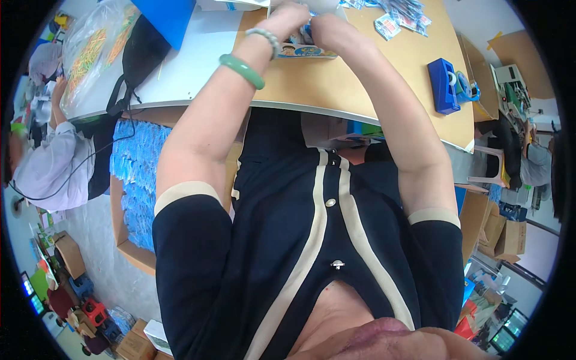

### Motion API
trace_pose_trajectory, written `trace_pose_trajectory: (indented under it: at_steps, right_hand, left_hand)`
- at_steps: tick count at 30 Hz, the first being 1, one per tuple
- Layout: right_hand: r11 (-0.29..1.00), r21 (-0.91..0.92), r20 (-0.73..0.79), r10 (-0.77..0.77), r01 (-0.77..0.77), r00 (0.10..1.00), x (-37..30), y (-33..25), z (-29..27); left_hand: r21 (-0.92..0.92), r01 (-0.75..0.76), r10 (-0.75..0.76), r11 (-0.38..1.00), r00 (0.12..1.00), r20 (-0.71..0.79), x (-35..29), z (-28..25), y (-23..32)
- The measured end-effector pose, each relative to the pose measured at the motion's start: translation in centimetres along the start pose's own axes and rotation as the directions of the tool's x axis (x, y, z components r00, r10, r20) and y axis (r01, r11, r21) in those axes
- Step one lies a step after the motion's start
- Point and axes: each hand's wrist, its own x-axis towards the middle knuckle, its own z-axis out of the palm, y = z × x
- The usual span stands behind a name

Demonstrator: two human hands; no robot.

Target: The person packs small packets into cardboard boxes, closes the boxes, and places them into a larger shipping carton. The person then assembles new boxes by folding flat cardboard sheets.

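At the top edge of the head view, both my hands meet over a small printed carton (307, 51) with small blue-and-white packets (305, 33) inside. My left hand (289, 20) reaches in from the left side, its fingers curled; what they hold is hidden. A green bangle (241, 71) and a beaded bracelet (264, 39) circle that arm. Bent down into the carton on the right is my right hand (330, 31), its fingers out of sight behind its back. A pile of similar packets (408, 13) lies on the tabletop to the right, one packet (387, 27) slightly apart.
A blue tape dispenser (443, 87) stands near the table's right end. On the left are a black bag (143, 51), a blue panel (168, 18) and a clear plastic bag (90, 54). Beside my left arm, a floor-level carton (129, 249) holds blue packets. Other people work on both sides.
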Motion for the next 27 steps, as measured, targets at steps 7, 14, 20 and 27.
trace_pose_trajectory:
  at_steps: [7, 14, 20, 27]
  right_hand:
    - [0.998, 0.033, 0.015, 0.05, -0.05, 0.999, -0.5, 0.6, -0.6]
    - [0.989, 0.139, -0.004, -0.047, 0.047, 0.999, -2.9, -0.9, -2.1]
    - [0.991, 0.101, -0.154, -0.069, 0.085, 0.986, -0.9, 1.3, 0.4]
    - [0.98, 0.198, -0.188, 0.067, -0.029, 0.98, -1.5, -0.2, -0.5]
  left_hand:
    - [-0.286, -0.063, 0.167, 0.956, 0.919, 0.357, -0.6, -2.3, -1.6]
    - [0.545, -0.214, 0.295, 0.811, 0.953, -0.065, -5.2, 1.0, 0.2]
    - [0.462, -0.18, 0.239, 0.868, 0.968, -0.073, -4.5, -0.8, 1.7]
    - [0.659, -0.215, 0.265, 0.721, 0.964, 0.025, -5.2, -1.3, 1.7]
